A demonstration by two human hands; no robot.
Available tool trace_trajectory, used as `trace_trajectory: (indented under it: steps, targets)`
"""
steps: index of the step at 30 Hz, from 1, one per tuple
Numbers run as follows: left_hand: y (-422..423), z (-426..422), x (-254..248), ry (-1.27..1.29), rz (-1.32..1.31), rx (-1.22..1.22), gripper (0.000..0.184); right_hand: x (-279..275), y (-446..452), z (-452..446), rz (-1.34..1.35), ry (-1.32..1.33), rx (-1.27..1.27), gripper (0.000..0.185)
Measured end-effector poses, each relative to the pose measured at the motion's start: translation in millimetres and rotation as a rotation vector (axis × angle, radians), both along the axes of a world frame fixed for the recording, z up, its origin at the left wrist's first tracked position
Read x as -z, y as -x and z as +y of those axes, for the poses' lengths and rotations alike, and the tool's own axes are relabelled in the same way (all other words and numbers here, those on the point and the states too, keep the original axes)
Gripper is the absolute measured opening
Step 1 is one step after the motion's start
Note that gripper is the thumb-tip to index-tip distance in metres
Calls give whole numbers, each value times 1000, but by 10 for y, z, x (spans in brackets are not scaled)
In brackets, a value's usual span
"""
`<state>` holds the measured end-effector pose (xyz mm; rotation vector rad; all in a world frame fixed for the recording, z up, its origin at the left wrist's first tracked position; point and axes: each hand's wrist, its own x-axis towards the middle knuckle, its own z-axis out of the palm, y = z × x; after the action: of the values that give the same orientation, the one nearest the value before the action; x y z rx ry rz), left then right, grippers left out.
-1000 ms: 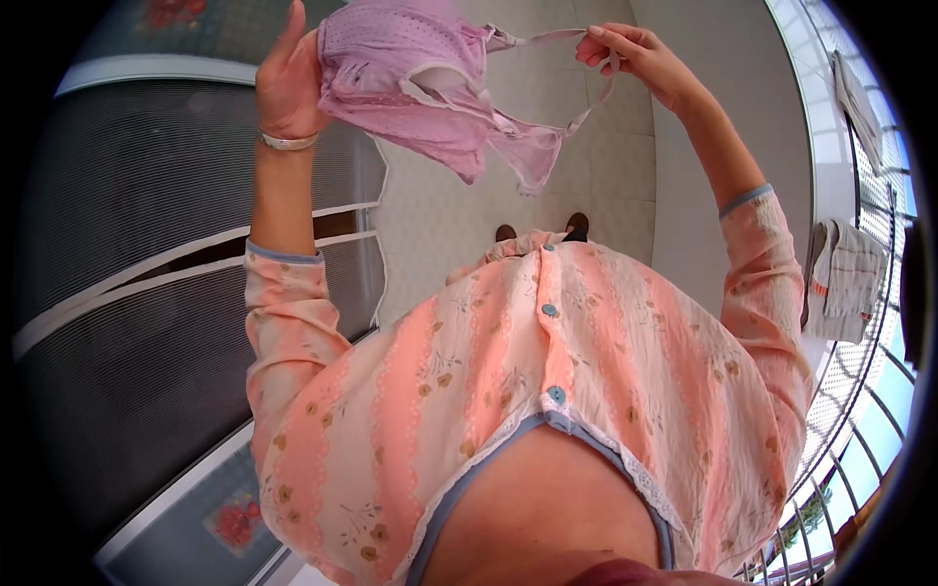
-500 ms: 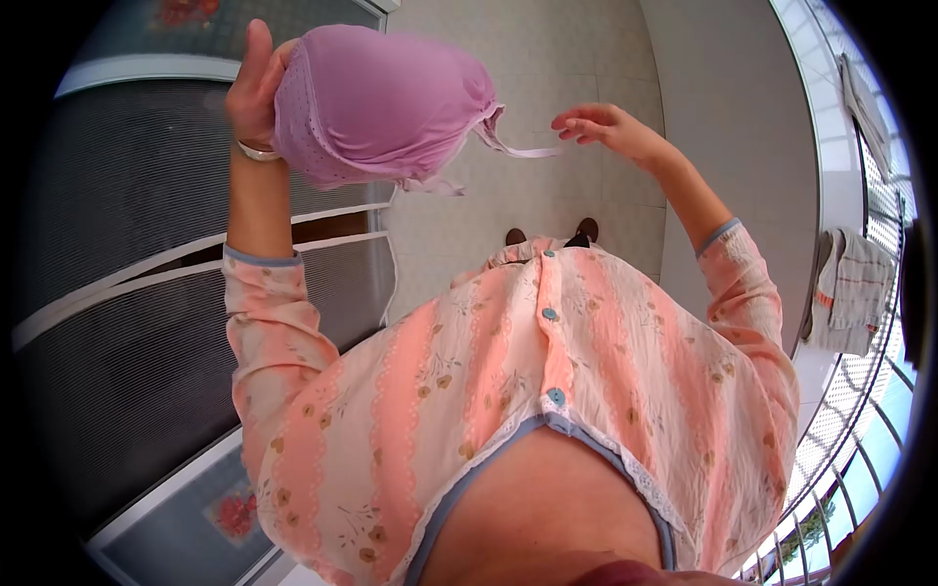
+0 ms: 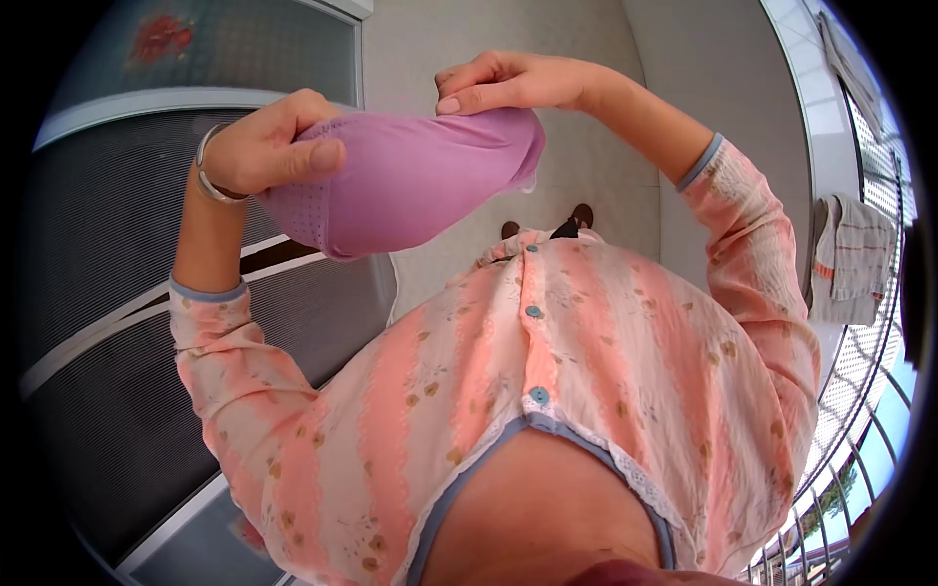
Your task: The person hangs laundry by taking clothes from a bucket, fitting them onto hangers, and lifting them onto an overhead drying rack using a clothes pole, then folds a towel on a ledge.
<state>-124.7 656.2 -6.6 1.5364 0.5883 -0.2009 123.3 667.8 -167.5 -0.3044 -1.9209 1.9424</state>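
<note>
A purple bra [image 3: 420, 181] with rows of small holes near its left end is stretched out in front of my chest. My left hand [image 3: 269, 146], with a silver bracelet at the wrist, pinches its left end, thumb on the near side. At the bra's upper edge, toward the right, my right hand [image 3: 503, 83] grips the fabric between thumb and curled fingers. The cups lie folded together, and the straps are mostly hidden. A bit of pale trim shows at the lower right end.
Dark ribbed screen panels [image 3: 127, 210] in white frames stand on the left. A grey striped towel [image 3: 850, 259] hangs over the rail on the right, beside metal bars [image 3: 816, 527]. Tiled floor [image 3: 420, 49] lies below, with my brown shoes on it.
My right hand has moved left and closed on the bra's upper edge. The left hand has come lower and turned, thumb now over the fabric. The dangling strap no longer shows.
</note>
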Motion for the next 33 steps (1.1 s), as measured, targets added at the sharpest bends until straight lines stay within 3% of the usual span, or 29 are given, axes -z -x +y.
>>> trace_trajectory:
  steps: [7,9,13,15,16,18,22,23,24,25,27,29,30,31,33]
  targets:
    - [-140,-142,-46,-84,237,-30,34,-117,-156,86,38,88,-197,16]
    - [-69,-103,5,-90,257,-60,33,-158,-172,150,-163,-141,-193,16]
    - [-21,-46,86,-116,265,-40,34,-208,-85,138,-167,-230,-241,25]
    - [-23,-31,105,-79,263,-28,34,-110,129,92,180,-559,58,28]
    - [-35,-55,102,-99,260,-55,34,-135,210,58,184,-581,31,28]
    - [-41,1,97,-80,231,-101,34,-321,283,32,18,-116,-170,31]
    - [290,286,78,-70,318,-79,35,-307,440,250,-72,-51,-242,30]
    - [514,383,349,-119,215,-112,34,-300,457,307,-103,58,-231,28]
    - [749,475,675,-154,104,-126,34,-258,462,336,-136,184,-206,27]
    - [853,497,714,-155,136,-175,33,-287,489,361,-146,127,-190,27]
    - [1133,635,882,-111,107,-233,29,-361,640,443,-39,523,-33,20]
    - [1347,801,1191,-87,43,-228,25,-488,801,523,-1,574,102,16]
    - [1420,907,1336,-44,-134,-315,21,-583,889,627,42,648,215,13]
    - [1467,952,1480,18,-319,-402,16,-638,957,713,24,619,227,13]
    - [1476,1119,1662,-6,-412,-408,15,-759,1065,930,108,627,230,13]
